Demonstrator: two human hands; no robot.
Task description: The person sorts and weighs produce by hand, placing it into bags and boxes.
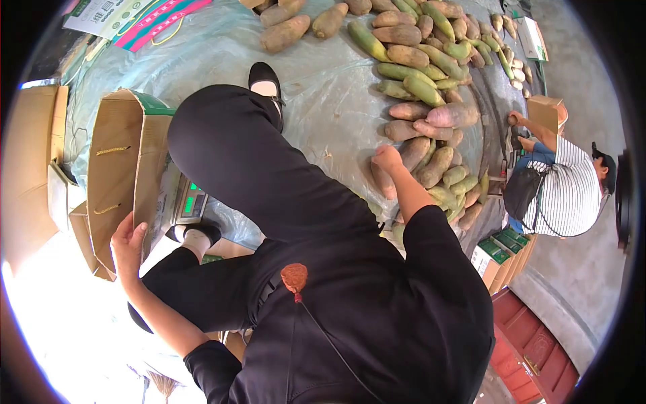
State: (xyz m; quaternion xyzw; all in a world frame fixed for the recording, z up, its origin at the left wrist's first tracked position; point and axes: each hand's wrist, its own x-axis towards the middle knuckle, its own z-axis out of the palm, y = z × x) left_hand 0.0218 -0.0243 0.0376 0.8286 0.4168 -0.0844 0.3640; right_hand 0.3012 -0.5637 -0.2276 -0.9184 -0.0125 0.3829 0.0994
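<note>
My left hand (127,248) grips the near edge of a tall brown cardboard gift box (116,158), with the thumb and fingers closed on its rim. The box is open and has yellow cord handles on its inner wall. Beside it, partly behind my leg, a digital scale (190,202) shows green lit digits. On the other side, my right hand (387,159) is curled over the end of a brownish radish (383,180) at the near edge of a large heap. Its fingertips are hidden. Another radish (414,153) lies right beside this hand.
Long green and brownish-pink radishes (422,89) spread over clear plastic sheeting (323,101). A printed carton (151,20) lies at upper left. At right, a person in a striped shirt (566,192) bends near green-topped boxes (501,250). A red door (531,343) is at lower right.
</note>
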